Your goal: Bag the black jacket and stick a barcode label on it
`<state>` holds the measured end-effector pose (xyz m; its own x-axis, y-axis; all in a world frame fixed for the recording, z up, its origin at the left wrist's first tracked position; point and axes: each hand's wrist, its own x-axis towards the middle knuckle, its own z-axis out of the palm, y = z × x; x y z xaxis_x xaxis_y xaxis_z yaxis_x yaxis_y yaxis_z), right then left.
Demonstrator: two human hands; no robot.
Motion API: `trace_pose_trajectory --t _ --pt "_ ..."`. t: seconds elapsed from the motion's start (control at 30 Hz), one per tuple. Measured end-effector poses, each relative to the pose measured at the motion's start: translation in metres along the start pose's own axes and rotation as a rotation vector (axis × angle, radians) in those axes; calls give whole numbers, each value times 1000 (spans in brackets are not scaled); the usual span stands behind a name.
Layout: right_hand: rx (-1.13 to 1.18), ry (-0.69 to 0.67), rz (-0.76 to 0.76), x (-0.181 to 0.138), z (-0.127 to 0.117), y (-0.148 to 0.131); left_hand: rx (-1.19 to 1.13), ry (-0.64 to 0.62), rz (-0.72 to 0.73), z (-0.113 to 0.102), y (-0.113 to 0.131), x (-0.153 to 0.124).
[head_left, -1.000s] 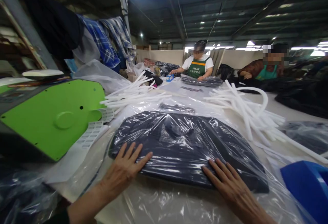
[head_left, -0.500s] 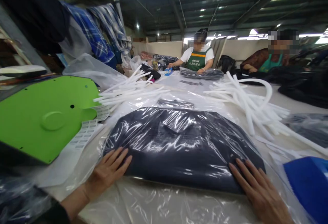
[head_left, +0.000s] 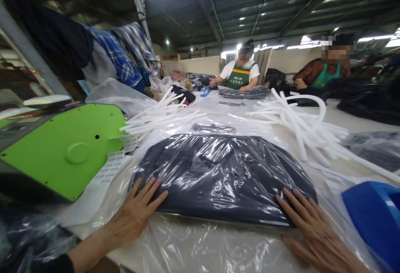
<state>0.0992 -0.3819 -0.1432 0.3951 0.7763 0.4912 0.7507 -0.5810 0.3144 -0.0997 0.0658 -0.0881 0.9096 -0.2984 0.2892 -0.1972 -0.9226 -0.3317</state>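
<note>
A folded dark garment (head_left: 193, 189) lies flat in front of me inside a clear plastic bag (head_left: 200, 244), whose loose end spreads toward me over the table. My left hand (head_left: 137, 206) rests on the garment's left front corner, fingers spread on the plastic. On the right front corner lies my right hand (head_left: 312, 223), its fingers stretched out and its thumb apart from them. Neither hand grips anything. Light glints off wrinkles in the plastic. A small dark strip-like item (head_left: 214, 129) lies just beyond the garment's far edge.
A green-sided machine (head_left: 78, 148) stands at left beside a sheet of white labels (head_left: 109, 169). White foam tubes (head_left: 296, 127) are heaped at right, with more foam tubes (head_left: 162, 115) at left. A blue object (head_left: 371, 219) sits at right. Two co-workers (head_left: 240, 75) work across the table.
My view has shifted slightly. My left hand has slid a little inward along the garment, and the right thumb now shows apart from the fingers. The plastic's wrinkles have changed.
</note>
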Motion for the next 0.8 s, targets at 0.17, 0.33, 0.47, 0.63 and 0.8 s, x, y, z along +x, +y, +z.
trace_pose_trajectory --t 0.17,0.33,0.47,0.63,0.8 --pt "-30 121 63 1 9 -3 86 -71 63 -18 -4 7" --pt "1 108 141 3 8 -8 168 -7 6 -32 9 35" --pt "23 110 148 2 8 -9 91 -7 87 -37 53 82" --pt "42 70 159 1 11 -5 -132 -72 344 -2 96 118" --pt "77 78 146 10 -23 -31 -133 -61 342 26 100 112"
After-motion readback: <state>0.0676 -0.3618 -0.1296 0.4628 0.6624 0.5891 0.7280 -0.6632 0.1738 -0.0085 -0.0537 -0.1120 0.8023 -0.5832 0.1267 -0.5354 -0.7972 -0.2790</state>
